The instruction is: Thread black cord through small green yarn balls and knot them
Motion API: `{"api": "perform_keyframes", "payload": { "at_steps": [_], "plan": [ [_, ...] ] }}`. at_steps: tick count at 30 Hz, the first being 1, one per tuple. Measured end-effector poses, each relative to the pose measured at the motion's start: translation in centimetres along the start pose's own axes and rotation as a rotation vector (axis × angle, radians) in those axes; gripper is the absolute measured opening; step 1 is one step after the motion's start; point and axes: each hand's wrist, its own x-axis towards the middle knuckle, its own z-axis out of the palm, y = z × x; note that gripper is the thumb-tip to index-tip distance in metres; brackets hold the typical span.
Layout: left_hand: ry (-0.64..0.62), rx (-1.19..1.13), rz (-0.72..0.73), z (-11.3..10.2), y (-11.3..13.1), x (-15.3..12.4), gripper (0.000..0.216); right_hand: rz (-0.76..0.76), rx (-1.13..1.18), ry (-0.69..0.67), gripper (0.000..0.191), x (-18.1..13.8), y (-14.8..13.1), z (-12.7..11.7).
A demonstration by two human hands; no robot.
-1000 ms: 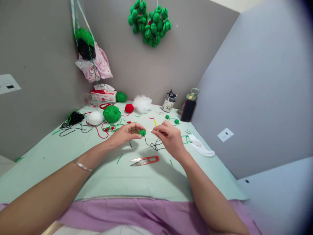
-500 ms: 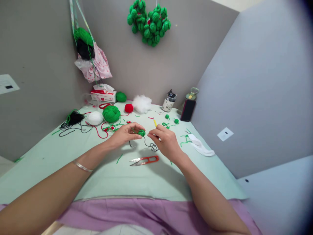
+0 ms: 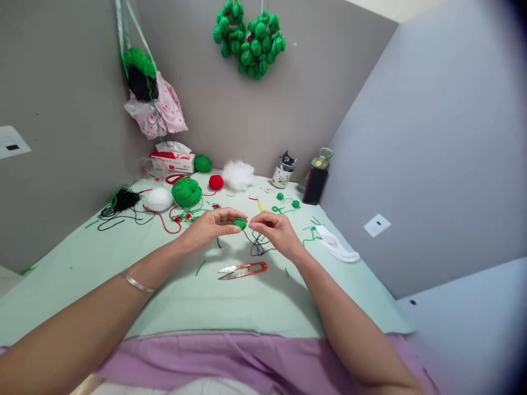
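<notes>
A small green crocheted piece sits between the thumb and fingers of my left hand. Just to its right, my right hand is closed in a pinch, thumb against index finger; whatever is between those fingertips is too small to make out. Loose black yarn hangs from the green piece and lies tangled below my right hand. Beyond that hand a yellow-handled crochet hook shows in part. Red-handled thread snips lie on the table nearer to me.
Green, white and red yarn balls lie at the left, with black yarn further out. White stuffing, a jar and a phone stand at the back. A white cloth strip lies right.
My right hand has turned, its fingers tilting toward the green piece and still pinched. The black yarn below has spread wider. My left hand keeps the green piece in nearly the same place.
</notes>
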Motion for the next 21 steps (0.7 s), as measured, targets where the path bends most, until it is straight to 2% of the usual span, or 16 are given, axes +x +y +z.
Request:
{"api": "perform_keyframes", "payload": {
  "at_steps": [3,8,14,21],
  "plan": [
    [0.008,-0.027,0.005,0.5,0.3,-0.2,0.034,0.021,0.123,-0.015,0.020,0.2,0.0,0.1],
    [0.050,0.026,0.011,1.0,0.7,-0.4,0.035,-0.060,0.015,0.007,0.015,0.1,-0.2,-0.3],
    [0.006,0.050,0.039,0.9,0.9,-0.4,0.038,-0.082,-0.089,-0.157,0.017,-0.2,-0.7,-2.0],
    [-0.039,-0.036,0.032,1.1,0.9,-0.6,0.029,-0.095,-0.168,-0.222,0.016,-0.4,-1.0,-3.2]
  ]
}}
